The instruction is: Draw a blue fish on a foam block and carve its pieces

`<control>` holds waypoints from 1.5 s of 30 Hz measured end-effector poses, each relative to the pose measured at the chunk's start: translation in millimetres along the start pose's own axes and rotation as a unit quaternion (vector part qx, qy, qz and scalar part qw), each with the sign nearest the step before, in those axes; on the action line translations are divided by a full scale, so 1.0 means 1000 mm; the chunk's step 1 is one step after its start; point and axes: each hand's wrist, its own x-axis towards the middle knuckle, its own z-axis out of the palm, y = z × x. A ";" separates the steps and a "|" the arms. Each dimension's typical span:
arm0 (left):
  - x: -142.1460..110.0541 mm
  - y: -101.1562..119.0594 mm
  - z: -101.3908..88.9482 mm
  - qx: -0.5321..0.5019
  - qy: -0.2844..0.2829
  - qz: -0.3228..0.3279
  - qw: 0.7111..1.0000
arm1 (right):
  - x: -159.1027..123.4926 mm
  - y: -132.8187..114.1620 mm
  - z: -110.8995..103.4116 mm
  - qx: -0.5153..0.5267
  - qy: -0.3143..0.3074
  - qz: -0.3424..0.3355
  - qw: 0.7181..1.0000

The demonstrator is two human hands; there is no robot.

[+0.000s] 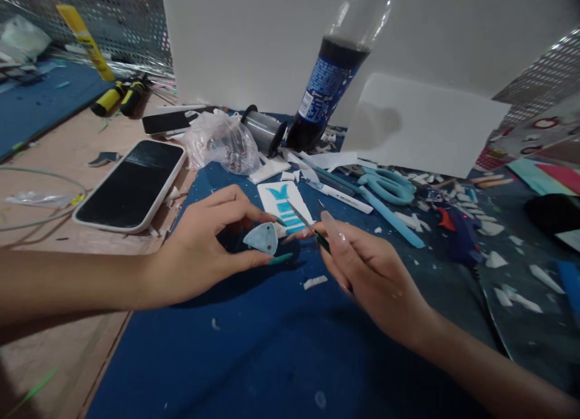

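While your left hand (203, 238) had finger and thumb closed on the pale blue piece (260, 238) at the centre of the frame, your right hand (374, 265) clasped a slim-bladed tool (299, 214) close by. Behind them lay a white card (293, 192) with blue shapes — then a bottle (324, 90) and scissors (392, 186) crowded the upper middle and right, a phone (131, 183) the left.
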 end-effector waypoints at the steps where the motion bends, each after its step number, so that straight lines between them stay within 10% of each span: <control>1: 0.000 0.000 0.000 -0.004 -0.002 -0.001 1.000 | -0.001 -0.002 0.000 0.025 -0.015 0.010 1.000; 12: 0.001 0.001 -0.003 -0.003 -0.003 -0.026 1.000 | 0.002 -0.012 0.008 0.229 -0.129 0.209 0.942; 45: 0.000 0.003 0.008 0.204 -0.068 0.088 0.973 | -0.002 -0.012 0.027 0.210 -0.115 0.120 0.963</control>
